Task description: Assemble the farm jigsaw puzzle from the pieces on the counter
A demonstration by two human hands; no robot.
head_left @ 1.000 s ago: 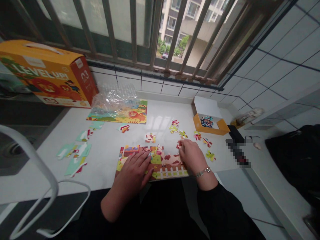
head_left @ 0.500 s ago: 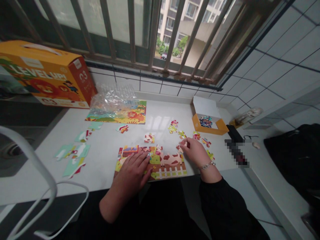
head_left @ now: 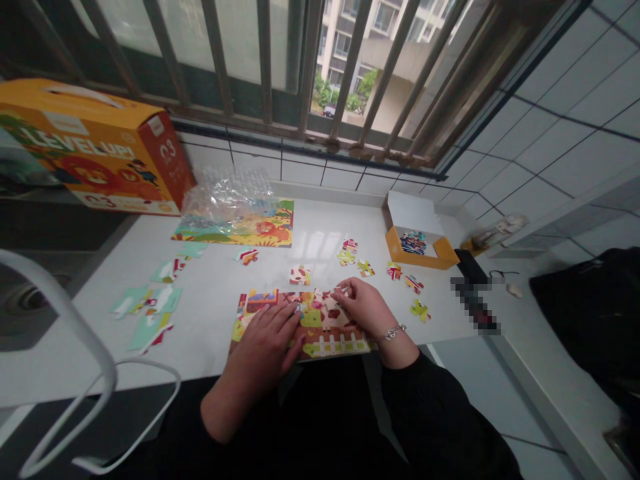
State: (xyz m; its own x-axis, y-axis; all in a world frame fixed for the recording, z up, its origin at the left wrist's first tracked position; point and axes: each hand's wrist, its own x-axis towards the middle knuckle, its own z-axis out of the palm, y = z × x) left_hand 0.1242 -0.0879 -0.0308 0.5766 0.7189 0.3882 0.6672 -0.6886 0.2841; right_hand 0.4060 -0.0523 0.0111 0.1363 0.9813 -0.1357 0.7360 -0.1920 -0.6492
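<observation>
One left hand [head_left: 267, 339] lies flat on our multicoloured rectangular cardboard puzzle [head_left: 317, 323]; our right hand [head_left: 366, 307] pinches a pale piece [head_left: 341, 291].

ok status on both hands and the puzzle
Left hand rests on cow puzzle. Right hand pinches puzzle piece at puzzle's far edge. Loose brown-spotted piece just beyond, touching neither hand.

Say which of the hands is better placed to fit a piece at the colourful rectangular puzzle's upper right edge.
Likely the right hand: it is there, apparently pinching a small pale piece. The left hand lies across the left part of the puzzle.
</observation>
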